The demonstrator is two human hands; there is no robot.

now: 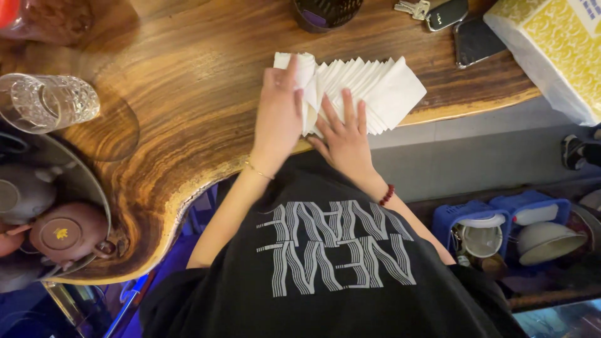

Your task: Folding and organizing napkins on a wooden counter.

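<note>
A fanned row of white paper napkins (375, 91) lies on the wooden counter (188, 94) near its front edge. My left hand (278, 116) grips the rolled left end of the fan, the thumb hooked over the top napkin. Just to its right, my right hand (344, 134) lies flat on the napkins with its fingers spread, pressing them down. A thin bracelet sits on the left wrist and a red bead bracelet on the right.
An empty cut glass (47, 100) stands at the left. Brown clay teapots (62, 233) sit on a round tray at lower left. At the back lie a dark cup (325, 12), keys (413, 7), a phone (476, 39) and a yellow-patterned package (557, 50). Bowls in blue racks (501, 231) sit below at right.
</note>
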